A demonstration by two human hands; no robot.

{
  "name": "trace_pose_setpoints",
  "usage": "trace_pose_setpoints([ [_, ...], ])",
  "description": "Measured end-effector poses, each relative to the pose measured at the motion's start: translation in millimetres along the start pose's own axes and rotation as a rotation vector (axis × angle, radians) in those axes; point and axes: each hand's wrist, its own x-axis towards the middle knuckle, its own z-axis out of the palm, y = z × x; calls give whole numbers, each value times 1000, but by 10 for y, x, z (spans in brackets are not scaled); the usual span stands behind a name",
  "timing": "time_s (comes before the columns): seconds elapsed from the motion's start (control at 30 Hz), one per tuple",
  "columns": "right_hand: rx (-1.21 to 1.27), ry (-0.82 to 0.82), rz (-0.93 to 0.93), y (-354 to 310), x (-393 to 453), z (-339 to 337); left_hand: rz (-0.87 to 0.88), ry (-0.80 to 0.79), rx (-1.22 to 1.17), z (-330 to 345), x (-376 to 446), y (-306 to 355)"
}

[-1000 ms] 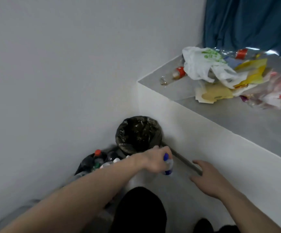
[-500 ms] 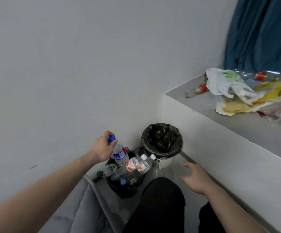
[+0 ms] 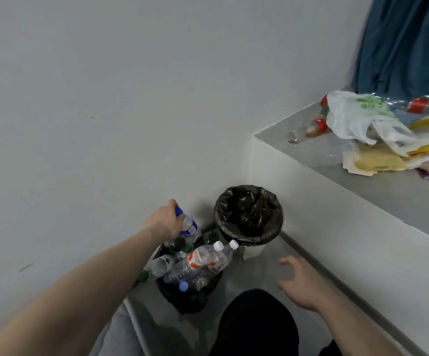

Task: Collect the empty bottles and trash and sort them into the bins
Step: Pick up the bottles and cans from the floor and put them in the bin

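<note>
My left hand [image 3: 163, 223] grips a clear plastic bottle [image 3: 189, 227] with a blue cap and blue label, held bottom-down over the far side of a black bin [image 3: 187, 301] heaped with several empty bottles. To its right stands a round bin with a black liner [image 3: 249, 214], whose inside looks dark and I cannot tell its contents. My right hand [image 3: 302, 283] hovers open above the floor, in front of that bin, holding nothing. On the ledge [image 3: 388, 199] at the right lie a white plastic bag [image 3: 354, 116], yellow wrappers [image 3: 377, 160] and red-labelled bottles [image 3: 313, 128].
A white wall runs behind both bins. The ledge's white front drops to the floor on the right, with a dark skirting strip along its foot. A blue curtain [image 3: 403, 44] hangs at the top right. My dark-clothed knee [image 3: 254, 322] is just in front of the bins.
My left hand carried the blue-capped bottle from in front of the lined bin leftward to above the bottle-filled bin, then lowered it slightly. The right hand stayed open near the floor.
</note>
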Motion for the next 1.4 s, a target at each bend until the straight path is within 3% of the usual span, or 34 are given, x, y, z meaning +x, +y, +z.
trace_pose_setpoints([
  [0.23, -1, -21, 1, -42, 368, -29, -42, -86, 58, 377, 248, 14],
  [0.6, 10, -55, -32, -252, 582, 152, -55, -54, 161, 508, 272, -30],
  [0.97, 57, -56, -19, -233, 503, 97, 62, 210, -141, 74, -438, -27],
  [1.13, 61, -47, -13, -221, 436, 93, 86, 86, -63, 275, -929, -215],
  [1.4, 34, -100, -12, -206, 382, 111, -109, -75, 46, 874, -1081, -354],
])
